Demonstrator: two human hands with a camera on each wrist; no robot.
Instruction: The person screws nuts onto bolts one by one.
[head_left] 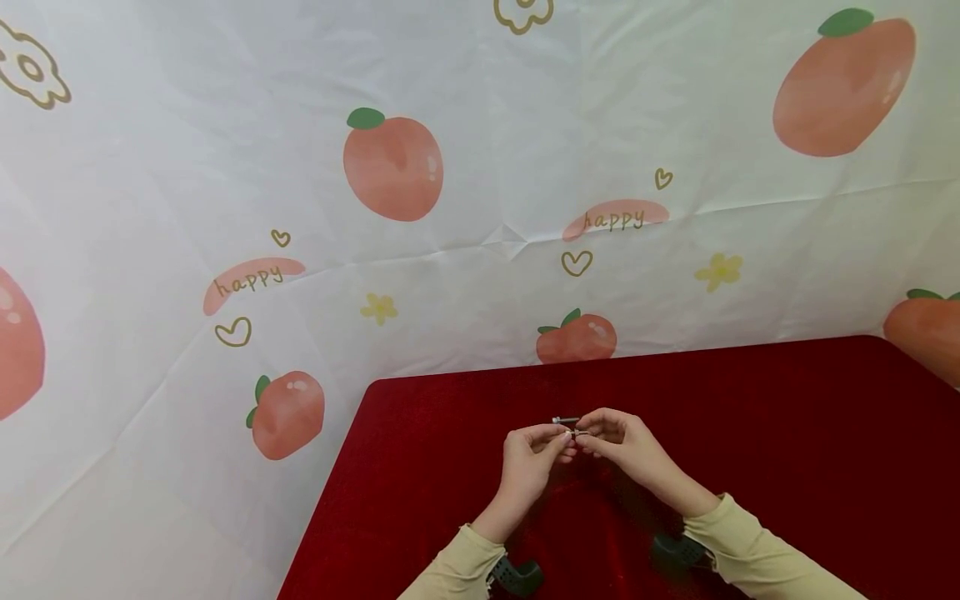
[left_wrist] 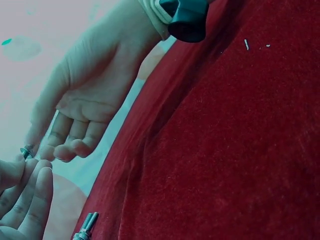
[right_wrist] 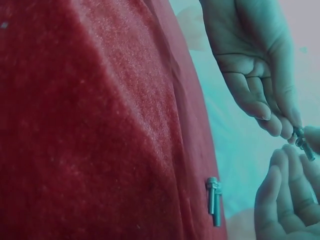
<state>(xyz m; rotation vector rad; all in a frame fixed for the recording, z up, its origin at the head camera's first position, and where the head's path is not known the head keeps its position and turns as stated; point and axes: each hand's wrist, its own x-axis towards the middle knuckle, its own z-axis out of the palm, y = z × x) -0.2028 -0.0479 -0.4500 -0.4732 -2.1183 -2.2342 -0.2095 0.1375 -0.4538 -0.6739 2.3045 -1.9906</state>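
Note:
Both hands meet above the red cloth, around a small metal bolt [right_wrist: 307, 151] with a ring-like nut or washer near its head. My left hand [head_left: 525, 467] pinches the head end between thumb and finger. At the threaded end, my right hand [head_left: 637, 450] holds the bolt with thumb and fingertips, its other fingers loosely bent. The fingers partly hide the bolt, and whether the ring is a nut or a washer I cannot tell. Just beyond the hands, metal bolts [head_left: 566, 420] lie side by side on the cloth; the right wrist view shows this pair of bolts [right_wrist: 213, 200] with wider rings near their heads.
A red velvety cloth [head_left: 420, 467] covers the table, its far edge meeting a white backdrop [head_left: 480, 200] printed with fruit. Tiny pale scraps [left_wrist: 246, 44] lie on the cloth. Dark wrist cameras [head_left: 517, 575] hang beneath both sleeves.

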